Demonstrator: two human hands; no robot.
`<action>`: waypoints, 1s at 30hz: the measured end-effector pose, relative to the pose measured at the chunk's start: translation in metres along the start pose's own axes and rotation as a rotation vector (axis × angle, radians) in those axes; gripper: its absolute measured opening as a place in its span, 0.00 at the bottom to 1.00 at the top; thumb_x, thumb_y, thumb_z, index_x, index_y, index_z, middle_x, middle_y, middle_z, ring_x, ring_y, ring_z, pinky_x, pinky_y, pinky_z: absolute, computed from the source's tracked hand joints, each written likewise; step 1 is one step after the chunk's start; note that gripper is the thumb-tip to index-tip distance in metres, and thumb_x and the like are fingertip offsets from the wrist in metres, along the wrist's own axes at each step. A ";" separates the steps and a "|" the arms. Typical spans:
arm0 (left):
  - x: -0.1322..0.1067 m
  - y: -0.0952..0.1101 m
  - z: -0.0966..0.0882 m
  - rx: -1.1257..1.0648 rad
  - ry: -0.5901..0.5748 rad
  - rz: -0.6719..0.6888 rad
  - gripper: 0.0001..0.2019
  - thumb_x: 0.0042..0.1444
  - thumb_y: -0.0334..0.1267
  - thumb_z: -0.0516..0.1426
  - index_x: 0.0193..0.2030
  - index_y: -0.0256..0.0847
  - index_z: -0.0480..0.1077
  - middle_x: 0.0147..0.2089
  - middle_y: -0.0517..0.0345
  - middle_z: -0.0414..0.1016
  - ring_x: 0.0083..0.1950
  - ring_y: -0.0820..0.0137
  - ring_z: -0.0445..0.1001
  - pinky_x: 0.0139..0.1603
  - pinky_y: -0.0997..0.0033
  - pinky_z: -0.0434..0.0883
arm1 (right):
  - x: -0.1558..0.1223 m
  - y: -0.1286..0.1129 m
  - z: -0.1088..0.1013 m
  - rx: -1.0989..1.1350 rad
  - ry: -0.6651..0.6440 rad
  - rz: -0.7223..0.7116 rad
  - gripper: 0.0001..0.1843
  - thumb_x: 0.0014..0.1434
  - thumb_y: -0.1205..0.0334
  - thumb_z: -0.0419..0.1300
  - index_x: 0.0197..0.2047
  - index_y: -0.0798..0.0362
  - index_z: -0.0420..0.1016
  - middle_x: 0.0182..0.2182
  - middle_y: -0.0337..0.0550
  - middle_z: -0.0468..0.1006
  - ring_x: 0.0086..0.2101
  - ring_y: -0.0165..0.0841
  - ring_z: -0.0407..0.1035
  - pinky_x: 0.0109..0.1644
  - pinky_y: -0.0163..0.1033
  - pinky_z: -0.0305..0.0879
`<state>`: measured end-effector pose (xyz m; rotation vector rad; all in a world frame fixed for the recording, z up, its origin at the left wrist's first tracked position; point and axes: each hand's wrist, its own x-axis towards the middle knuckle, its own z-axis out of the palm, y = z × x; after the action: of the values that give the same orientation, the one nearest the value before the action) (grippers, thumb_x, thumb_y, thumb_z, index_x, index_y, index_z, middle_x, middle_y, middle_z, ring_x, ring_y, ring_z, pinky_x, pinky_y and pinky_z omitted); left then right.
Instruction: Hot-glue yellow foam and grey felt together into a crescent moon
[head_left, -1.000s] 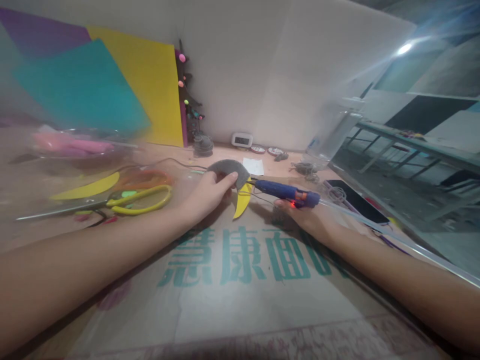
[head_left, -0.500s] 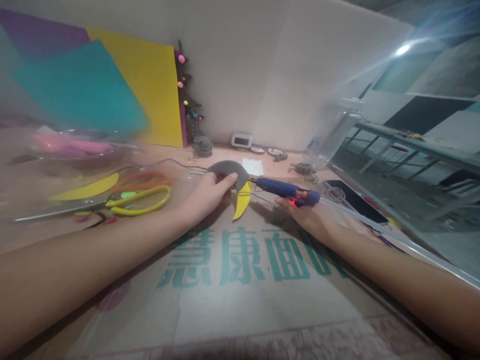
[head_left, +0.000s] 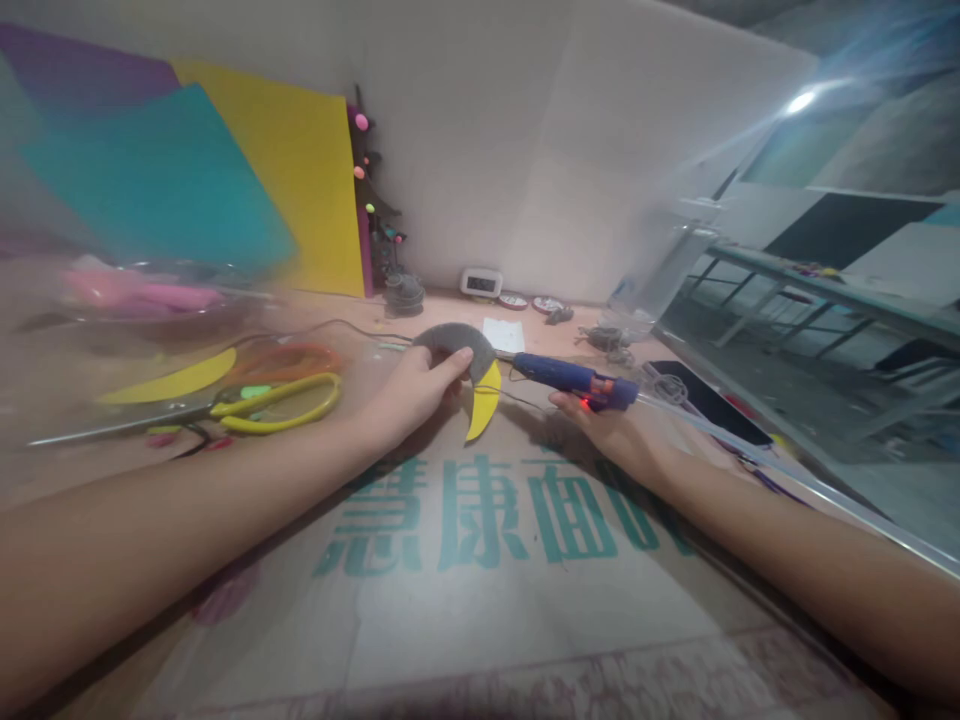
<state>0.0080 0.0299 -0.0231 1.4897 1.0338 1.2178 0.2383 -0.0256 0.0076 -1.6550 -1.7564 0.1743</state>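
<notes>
My left hand point(head_left: 435, 385) pinches a crescent shape point(head_left: 454, 343), its upper part wrapped in grey yarn and its lower tip point(head_left: 484, 405) bare yellow. A loose strand of yarn trails from it to the right. In my right hand point(head_left: 600, 420) is a dark blue glue gun point(head_left: 559, 375) with a small red light lit and a long clear glue stick point(head_left: 795, 475) running out of its back. The gun's nozzle points at the crescent's right edge, a small gap away. Fingers behind the crescent and around the gun's handle are partly hidden.
Left of my hands lie scissors point(head_left: 277, 405) with yellow and orange handles and a yellow crescent cutout point(head_left: 176, 380). Behind stand a small clock point(head_left: 481, 283) and coloured sheets point(head_left: 165, 180). A dark phone-like slab point(head_left: 709, 400) lies right. A printed sheet point(head_left: 480, 620) covers the table.
The glue gun's nozzle has drawn slightly right, away from the crescent's edge. My left hand still grips the crescent in nearly the same place.
</notes>
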 end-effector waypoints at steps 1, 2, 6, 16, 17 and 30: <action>0.000 0.000 0.000 -0.008 -0.003 0.004 0.18 0.56 0.53 0.58 0.28 0.39 0.70 0.26 0.60 0.70 0.27 0.72 0.65 0.29 0.73 0.63 | 0.000 -0.002 -0.001 -0.007 -0.006 -0.002 0.17 0.51 0.42 0.59 0.29 0.48 0.71 0.28 0.46 0.79 0.33 0.46 0.76 0.37 0.48 0.74; 0.000 0.000 0.000 -0.014 -0.005 0.006 0.17 0.56 0.53 0.58 0.28 0.39 0.70 0.26 0.60 0.69 0.27 0.72 0.65 0.29 0.73 0.63 | 0.001 -0.003 -0.002 -0.021 -0.018 -0.005 0.17 0.52 0.43 0.59 0.30 0.48 0.72 0.29 0.46 0.80 0.34 0.47 0.76 0.39 0.48 0.75; -0.001 0.001 0.001 -0.048 -0.003 -0.011 0.18 0.55 0.53 0.59 0.28 0.39 0.69 0.26 0.60 0.69 0.27 0.72 0.65 0.29 0.73 0.63 | 0.001 -0.008 -0.005 -0.096 -0.014 -0.004 0.17 0.56 0.44 0.57 0.32 0.48 0.75 0.31 0.48 0.81 0.39 0.48 0.77 0.45 0.49 0.74; 0.000 0.000 0.000 -0.042 0.016 -0.042 0.18 0.55 0.54 0.59 0.30 0.39 0.70 0.27 0.59 0.71 0.28 0.72 0.67 0.30 0.73 0.63 | -0.003 0.004 -0.006 -0.054 -0.051 -0.090 0.18 0.57 0.42 0.56 0.28 0.47 0.74 0.27 0.42 0.79 0.31 0.41 0.75 0.41 0.46 0.75; 0.000 0.000 0.000 -0.042 0.013 -0.041 0.18 0.55 0.54 0.59 0.30 0.39 0.70 0.27 0.59 0.71 0.28 0.72 0.67 0.30 0.73 0.63 | -0.003 0.005 -0.006 -0.039 -0.047 -0.104 0.18 0.57 0.42 0.57 0.27 0.47 0.74 0.26 0.42 0.79 0.30 0.41 0.75 0.40 0.46 0.75; -0.005 0.012 0.005 -0.195 0.009 -0.126 0.16 0.52 0.50 0.61 0.26 0.39 0.68 0.24 0.61 0.68 0.25 0.74 0.65 0.28 0.74 0.64 | 0.000 0.009 -0.003 0.068 -0.051 -0.186 0.14 0.58 0.46 0.57 0.34 0.48 0.74 0.32 0.42 0.79 0.35 0.41 0.75 0.42 0.46 0.72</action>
<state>0.0123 0.0216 -0.0125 1.2518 0.9712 1.2001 0.2470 -0.0249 0.0048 -1.4420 -1.9101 0.1891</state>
